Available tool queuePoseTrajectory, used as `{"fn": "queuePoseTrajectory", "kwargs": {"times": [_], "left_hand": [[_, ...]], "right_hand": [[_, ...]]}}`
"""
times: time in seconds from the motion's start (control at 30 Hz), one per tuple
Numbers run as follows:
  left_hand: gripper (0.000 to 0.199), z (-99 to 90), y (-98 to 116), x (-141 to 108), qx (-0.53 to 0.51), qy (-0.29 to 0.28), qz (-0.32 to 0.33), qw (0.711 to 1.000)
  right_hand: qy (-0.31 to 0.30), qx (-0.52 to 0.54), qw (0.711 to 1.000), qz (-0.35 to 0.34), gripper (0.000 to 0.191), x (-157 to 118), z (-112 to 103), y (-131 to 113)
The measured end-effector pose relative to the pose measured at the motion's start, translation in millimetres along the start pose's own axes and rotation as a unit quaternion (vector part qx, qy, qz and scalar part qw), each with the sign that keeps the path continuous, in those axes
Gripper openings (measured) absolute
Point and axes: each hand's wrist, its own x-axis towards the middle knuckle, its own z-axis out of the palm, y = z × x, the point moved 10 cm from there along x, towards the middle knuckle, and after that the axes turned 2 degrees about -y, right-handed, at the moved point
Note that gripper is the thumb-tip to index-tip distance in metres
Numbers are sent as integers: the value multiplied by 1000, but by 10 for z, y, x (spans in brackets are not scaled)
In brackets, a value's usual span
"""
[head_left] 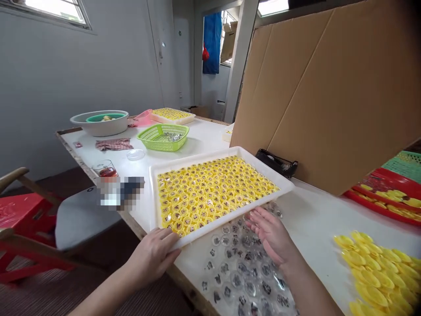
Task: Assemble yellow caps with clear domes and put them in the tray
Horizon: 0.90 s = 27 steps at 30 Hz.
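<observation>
A white tray (287,186) filled with rows of round yellow pieces (210,193), each with a small dark print, sits tilted across the table. My left hand (158,253) grips its near left corner, fingers over the rim and thumb below. My right hand (268,230) is at the near rim farther right, its fingers extended and slightly apart, palm facing left. Beneath and in front of that hand lie many clear round pieces with dark prints (250,272). Loose yellow oval pieces (378,272) are heaped at the lower right.
Behind the tray stand a green basket (162,142), a large bowl (101,127) and another filled tray (173,116). A glass (105,170) is near the left edge. A cardboard sheet (322,87) leans at right, beside a black holder (277,163) and red tray (388,210).
</observation>
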Motion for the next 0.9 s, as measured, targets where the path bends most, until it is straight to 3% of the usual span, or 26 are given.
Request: {"fn": "queuePoseTrajectory", "kwargs": {"times": [0.37, 0.47, 0.57, 0.67, 0.77, 0.9], "left_hand": [[17, -2, -21, -62, 44, 94, -13, 995], [17, 20, 82, -33, 64, 106, -21, 992], [17, 72, 215, 25, 82, 112, -29, 990], [18, 171, 272, 92, 97, 86, -42, 991], [15, 159, 313, 107, 89, 86, -43, 991], [30, -88, 524, -6, 19, 176, -33, 984]], "right_hand": [[-68, -20, 997, -32, 29, 458, 488, -134], [-57, -38, 997, -37, 25, 558, 492, -170], [-7, -72, 997, -37, 32, 532, 199, -250], [57, -120, 990, -51, 43, 288, -330, -393], [116, -168, 977, -66, 41, -148, -919, -455], [175, -272, 942, -95, 34, -876, -1507, -336]]}}
